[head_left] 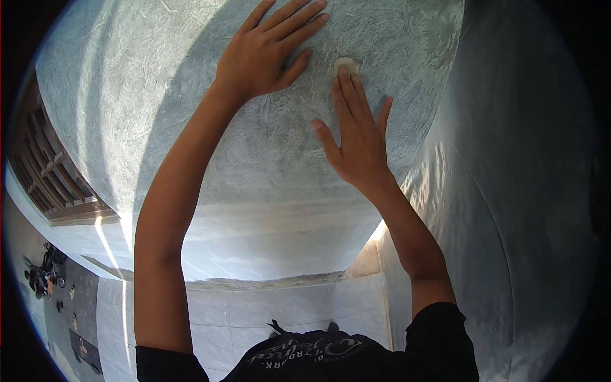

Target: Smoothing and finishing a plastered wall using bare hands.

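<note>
In front of me is a grey-green wall (pixel 267 153) with a rough, streaked plaster-like surface. My left hand (pixel 258 60) lies flat on it, higher up, fingers spread and nothing held. Lower and to the right, my right hand (pixel 359 127) reaches up the same wall. Its middle fingers, stretched out side by side, press a small pale pad (pixel 346 64) to the surface. Thumb and little finger stick out to either side. The fingertips cover part of the pad, and I cannot make out its material.
On the right a smooth, dark grey surface (pixel 528 191) meets the wall at a corner. Pale floor tiles (pixel 254 312) lie below me. A window with brown wooden bars (pixel 54 162) is at the left. Beyond, at lower left, stands a motorbike (pixel 48 270).
</note>
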`<state>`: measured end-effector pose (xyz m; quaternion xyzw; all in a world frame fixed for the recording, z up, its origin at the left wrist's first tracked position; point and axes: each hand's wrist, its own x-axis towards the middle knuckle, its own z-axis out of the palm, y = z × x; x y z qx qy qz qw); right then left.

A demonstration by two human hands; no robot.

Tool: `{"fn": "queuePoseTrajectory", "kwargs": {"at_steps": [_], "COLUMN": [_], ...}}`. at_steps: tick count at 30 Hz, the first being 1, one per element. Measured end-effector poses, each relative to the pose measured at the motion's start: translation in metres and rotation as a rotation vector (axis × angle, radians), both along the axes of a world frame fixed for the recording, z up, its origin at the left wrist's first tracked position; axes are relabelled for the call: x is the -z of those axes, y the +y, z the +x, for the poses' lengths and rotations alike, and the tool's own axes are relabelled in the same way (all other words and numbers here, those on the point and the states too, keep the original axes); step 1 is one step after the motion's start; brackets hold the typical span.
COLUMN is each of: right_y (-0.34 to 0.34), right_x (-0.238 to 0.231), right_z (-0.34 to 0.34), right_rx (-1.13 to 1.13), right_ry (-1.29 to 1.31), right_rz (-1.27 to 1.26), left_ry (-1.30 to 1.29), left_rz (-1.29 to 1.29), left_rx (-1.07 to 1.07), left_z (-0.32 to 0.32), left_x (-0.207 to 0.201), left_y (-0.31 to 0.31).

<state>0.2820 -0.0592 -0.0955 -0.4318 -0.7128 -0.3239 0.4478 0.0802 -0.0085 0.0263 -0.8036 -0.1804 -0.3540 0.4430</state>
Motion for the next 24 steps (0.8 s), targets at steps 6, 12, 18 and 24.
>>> {"fn": "queuePoseTrajectory", "kwargs": {"at_steps": [6, 12, 18, 24], "right_y": [0.013, 0.001, 0.008, 0.006], "right_x": [-0.053, -0.008, -0.027, -0.048], "right_z": [0.007, 0.009, 0.006, 0.007], "right_rx": [0.01, 0.036, 0.03, 0.039], "right_ry": [-0.031, -0.038, -0.013, -0.049], "right_rz": [0.135, -0.041, 0.11, 0.099], "left_ry": [0.056, 0.086, 0.083, 0.066], "left_rz": [-0.03, -0.063, -0.082, -0.038], "left_rx": [-0.046, -0.065, -0.109, -0.045], "left_z": [0.001, 0.003, 0.002, 0.007], "left_x": [-0.002, 0.002, 0.007, 0.005], "left_y": [-0.006, 0.013, -0.005, 0.016]}}
